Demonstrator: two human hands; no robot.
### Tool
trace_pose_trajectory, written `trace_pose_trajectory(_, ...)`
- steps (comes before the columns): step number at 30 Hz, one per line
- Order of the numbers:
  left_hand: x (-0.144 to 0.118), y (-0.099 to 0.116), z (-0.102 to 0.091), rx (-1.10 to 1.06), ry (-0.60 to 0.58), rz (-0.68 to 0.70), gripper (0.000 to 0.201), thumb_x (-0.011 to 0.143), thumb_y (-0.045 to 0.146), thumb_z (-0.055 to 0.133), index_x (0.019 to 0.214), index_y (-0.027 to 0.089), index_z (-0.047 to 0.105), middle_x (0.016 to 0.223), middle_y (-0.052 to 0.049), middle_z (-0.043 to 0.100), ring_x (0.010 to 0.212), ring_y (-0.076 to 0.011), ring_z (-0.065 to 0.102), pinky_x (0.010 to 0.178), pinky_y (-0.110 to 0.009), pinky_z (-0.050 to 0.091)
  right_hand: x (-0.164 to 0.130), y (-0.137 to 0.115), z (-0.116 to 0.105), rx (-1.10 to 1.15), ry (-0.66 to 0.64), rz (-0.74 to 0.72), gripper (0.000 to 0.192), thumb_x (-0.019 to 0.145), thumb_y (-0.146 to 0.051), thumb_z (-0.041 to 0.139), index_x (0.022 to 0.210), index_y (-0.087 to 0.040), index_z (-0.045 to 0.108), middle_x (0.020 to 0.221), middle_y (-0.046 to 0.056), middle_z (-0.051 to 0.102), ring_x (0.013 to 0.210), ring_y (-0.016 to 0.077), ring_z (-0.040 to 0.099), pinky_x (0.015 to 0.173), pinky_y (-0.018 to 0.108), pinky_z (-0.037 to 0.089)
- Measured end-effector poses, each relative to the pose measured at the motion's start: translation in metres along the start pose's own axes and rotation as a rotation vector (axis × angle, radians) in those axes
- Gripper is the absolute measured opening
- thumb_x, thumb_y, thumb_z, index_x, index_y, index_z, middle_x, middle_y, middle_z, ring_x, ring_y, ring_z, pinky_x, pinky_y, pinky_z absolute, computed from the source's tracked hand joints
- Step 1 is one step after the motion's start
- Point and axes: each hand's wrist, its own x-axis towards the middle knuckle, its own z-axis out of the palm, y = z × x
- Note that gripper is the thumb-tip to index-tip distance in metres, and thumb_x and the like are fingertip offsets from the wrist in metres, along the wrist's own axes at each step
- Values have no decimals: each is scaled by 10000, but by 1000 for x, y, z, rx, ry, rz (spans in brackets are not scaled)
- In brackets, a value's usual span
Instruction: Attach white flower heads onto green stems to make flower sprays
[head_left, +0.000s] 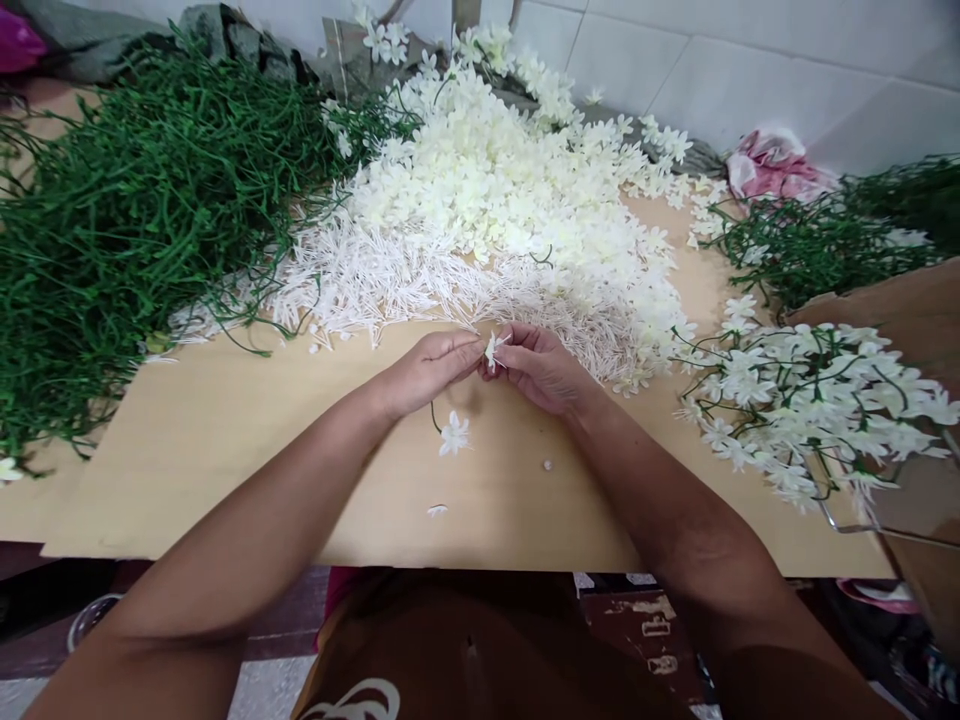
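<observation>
I see one small white blossom [491, 349] pinched between the fingers of my left hand [427, 372] and right hand [541, 368], both clamped on it. Just below the fingers, one stemmed flower [454, 434] lies on the tabletop [225, 450]; beyond them, one white petal heap [495, 200].

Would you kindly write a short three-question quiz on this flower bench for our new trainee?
1. True or false: both hands meet at one small white flower.
2. Which lies at the person's far left? A) green stems B) pink cloth C) finished sprays
3. Fill in: a single white blossom on a thin green stem hangs below the ____ hand.

Key:
1. True; the left hand and the right hand pinch it together.
2. A.
3. left.
</observation>
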Motion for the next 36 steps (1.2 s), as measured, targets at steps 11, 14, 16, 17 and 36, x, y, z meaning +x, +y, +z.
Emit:
trace_pose_trajectory(11,-2,1,0,60,-12,-30,517,822,642,518,600,179,459,552,35,356,593,-111,414,563,-243,341,2,4,0,-112,68,4,327,499,-279,872,567,-169,572,521,-53,630,542,78,595,602,236,491)
trace_pose_trajectory(14,-3,2,-1,103,-32,-30,515,832,650,494,644,171,505,554,32,378,597,-111,421,559,-236,343,0,6,2,-150,84,-23,298,517,-256,857,564,-165,577,525,-40,641,535,80,595,608,243,503)
trace_pose_trajectory(16,-3,1,-1,132,-48,-21,516,841,648,478,671,164,533,565,28,407,605,-110,421,568,-234,347,-1,6,3,-182,94,-38,289,528,-249,848,565,-165,574,526,-38,641,532,80,593,607,242,503)
trace_pose_trajectory(17,-3,1,-1,144,-53,-13,518,842,648,475,678,161,542,574,26,420,607,-108,417,574,-234,348,-2,6,3,-202,101,-42,285,533,-244,845,565,-166,573,526,-38,639,534,81,595,608,239,501)
trace_pose_trajectory(36,-2,-5,-2,54,-35,-45,529,823,656,475,713,144,553,585,45,363,555,-91,328,541,-245,281,-2,9,2,-145,115,-53,323,510,-350,873,599,-173,618,552,-44,631,557,75,589,614,224,493)
